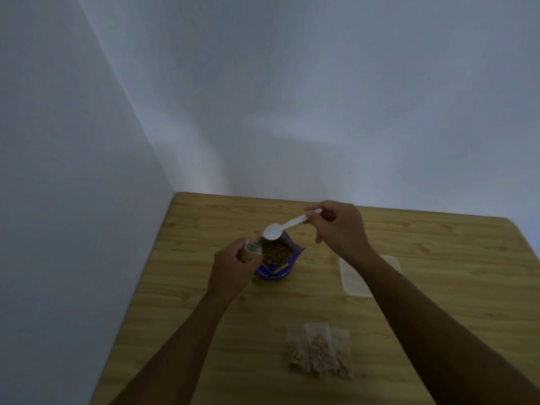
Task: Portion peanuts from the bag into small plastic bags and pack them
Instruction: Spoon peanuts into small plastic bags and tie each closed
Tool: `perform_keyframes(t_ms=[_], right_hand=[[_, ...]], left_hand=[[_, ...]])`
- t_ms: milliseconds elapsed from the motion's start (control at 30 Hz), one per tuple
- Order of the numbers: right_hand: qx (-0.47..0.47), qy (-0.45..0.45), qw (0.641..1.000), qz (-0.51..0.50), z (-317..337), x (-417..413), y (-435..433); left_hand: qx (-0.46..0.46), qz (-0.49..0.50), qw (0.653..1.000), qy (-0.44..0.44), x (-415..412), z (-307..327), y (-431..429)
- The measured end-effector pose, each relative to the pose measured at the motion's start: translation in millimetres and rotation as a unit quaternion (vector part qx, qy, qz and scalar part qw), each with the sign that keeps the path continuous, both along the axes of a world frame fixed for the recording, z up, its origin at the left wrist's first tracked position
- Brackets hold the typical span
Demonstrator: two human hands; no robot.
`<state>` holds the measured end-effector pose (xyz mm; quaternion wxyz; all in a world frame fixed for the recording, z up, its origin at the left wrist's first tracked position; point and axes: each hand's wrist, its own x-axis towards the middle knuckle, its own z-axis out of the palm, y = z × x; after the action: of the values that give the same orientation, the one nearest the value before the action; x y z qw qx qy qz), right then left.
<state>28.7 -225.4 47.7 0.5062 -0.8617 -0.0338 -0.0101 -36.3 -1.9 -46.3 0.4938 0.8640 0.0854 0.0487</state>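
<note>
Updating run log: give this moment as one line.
left hand holds small bag | right hand holds spoon over peanut bag | filled bags on table

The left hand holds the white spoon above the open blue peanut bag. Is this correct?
Not quite. The head view shows the right hand holding the white spoon above the open blue peanut bag. The left hand grips a small plastic bag instead.

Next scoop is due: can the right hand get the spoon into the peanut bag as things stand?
Probably yes. The right hand holds the spoon just over the open peanut bag; the left hand with its small bag sits beside it, not over it.
</note>
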Motion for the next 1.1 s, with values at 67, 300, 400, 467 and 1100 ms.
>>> perform_keyframes(t_ms=[67,300,400,467,1100], right_hand=[[-0.018,0.031,0.999,-0.030,-21,-5,-1],[-0.038,0.087,0.995,-0.018,-76,-23,8],[-0.055,0.042,0.996,-0.055,-79,-27,8],[-0.072,-0.011,0.992,-0.102,-74,-35,7],[-0.070,0.112,0.986,0.103,-91,-92,-41]], left_hand=[[-0.008,0.009,1.000,0.005,-7,-1,2],[-0.069,0.017,0.995,0.065,-22,-10,-7],[-0.119,0.007,0.988,0.094,-27,-12,-12],[-0.141,-0.009,0.985,0.102,-30,-14,-16],[-0.150,-0.137,0.978,0.055,-64,-29,-70]])
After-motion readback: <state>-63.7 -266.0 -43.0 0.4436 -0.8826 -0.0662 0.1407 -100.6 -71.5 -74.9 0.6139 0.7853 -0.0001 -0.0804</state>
